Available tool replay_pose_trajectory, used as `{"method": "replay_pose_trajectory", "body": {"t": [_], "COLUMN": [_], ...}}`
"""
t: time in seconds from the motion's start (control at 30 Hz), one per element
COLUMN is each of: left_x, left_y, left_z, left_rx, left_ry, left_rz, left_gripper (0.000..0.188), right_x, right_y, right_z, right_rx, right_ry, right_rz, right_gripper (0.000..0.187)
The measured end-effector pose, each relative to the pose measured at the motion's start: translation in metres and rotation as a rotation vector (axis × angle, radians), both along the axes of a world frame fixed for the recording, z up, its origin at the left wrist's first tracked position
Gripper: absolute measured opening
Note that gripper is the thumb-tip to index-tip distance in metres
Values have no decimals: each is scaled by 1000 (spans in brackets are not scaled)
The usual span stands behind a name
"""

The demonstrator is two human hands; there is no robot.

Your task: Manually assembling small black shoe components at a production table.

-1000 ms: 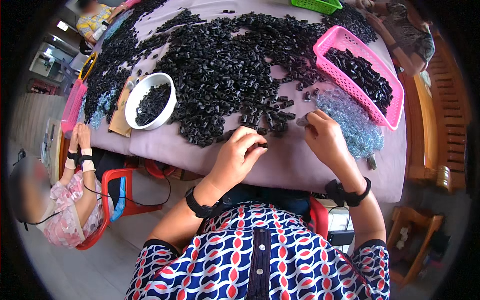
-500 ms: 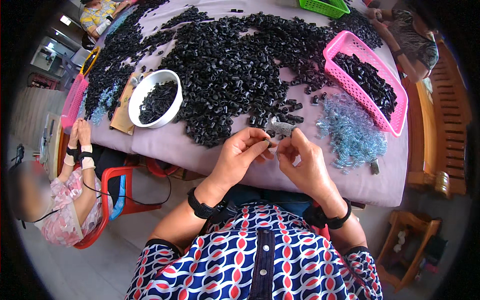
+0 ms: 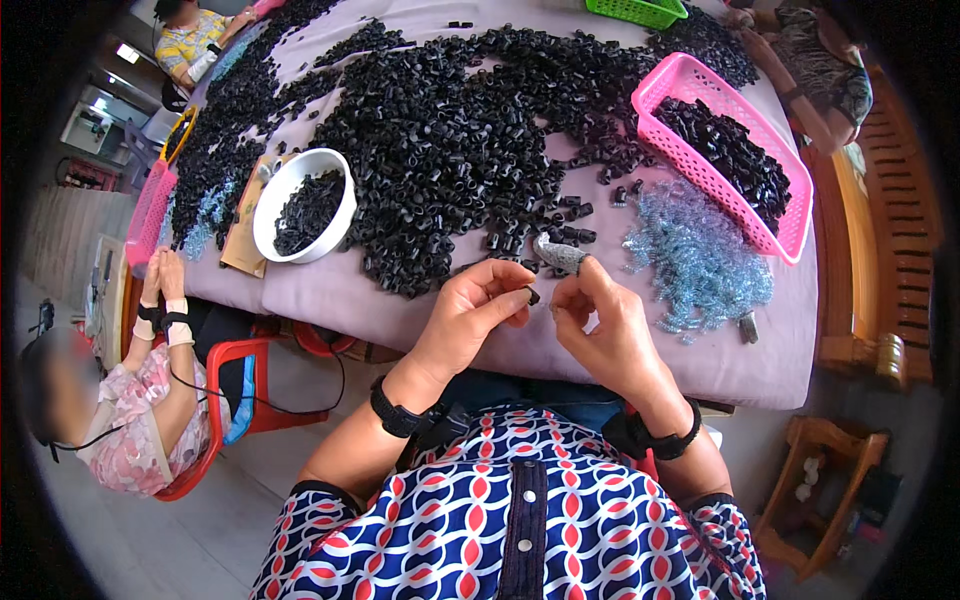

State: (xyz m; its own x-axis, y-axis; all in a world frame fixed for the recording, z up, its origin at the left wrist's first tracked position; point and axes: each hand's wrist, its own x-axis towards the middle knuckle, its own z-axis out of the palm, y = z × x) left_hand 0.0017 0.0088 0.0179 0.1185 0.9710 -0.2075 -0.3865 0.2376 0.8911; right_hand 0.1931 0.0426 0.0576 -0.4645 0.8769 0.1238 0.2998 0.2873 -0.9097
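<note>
Near the table's front edge, my left hand (image 3: 480, 312) pinches a small black plastic piece (image 3: 532, 296) between thumb and fingertips. Just to its right is my right hand (image 3: 612, 325), with thumb and fingers pressed together; whatever they hold is too small to make out. A grey fingertip cover (image 3: 560, 254) sits on the right hand's raised index finger. A narrow gap parts the two hands. Beyond them spreads a large heap of small black ring-like plastic parts (image 3: 450, 150). To the right of my right hand lies a pile of tiny clear bluish coil-like pieces (image 3: 700, 262).
A pink basket (image 3: 655, 90) of black parts stands at the right, a white bowl (image 3: 342, 222) of slim black pieces at the left. Farther off are a green basket (image 3: 640, 12) and another pink basket (image 3: 150, 210). Co-workers sit left, far left and far right.
My hands have drawn slightly apart, so the black piece in the left one shows more clearly. The view has shifted a little; the piles and containers stay put.
</note>
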Motion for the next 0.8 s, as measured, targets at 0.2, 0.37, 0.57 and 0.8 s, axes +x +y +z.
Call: {"method": "replay_pose_trajectory", "body": {"t": [0.2, 0.37, 0.57, 0.8], "left_x": [4, -5, -10, -11], "left_y": [-4, -8, -3, -7], "left_z": [1, -1, 9, -3], "left_rx": [78, 53, 208, 111], "left_ry": [193, 316, 412, 252], "left_rz": [-121, -264, -528, -449], "left_gripper": [22, 23, 17, 17], "right_x": [0, 15, 17, 11], "right_y": [2, 12, 23, 44], "right_z": [-2, 0, -15, 3], "right_rx": [8, -153, -489, -170], "right_ry": [-30, -156, -109, -330], "right_rz": [0, 255, 392, 95], "right_gripper": [17, 21, 25, 19]}}
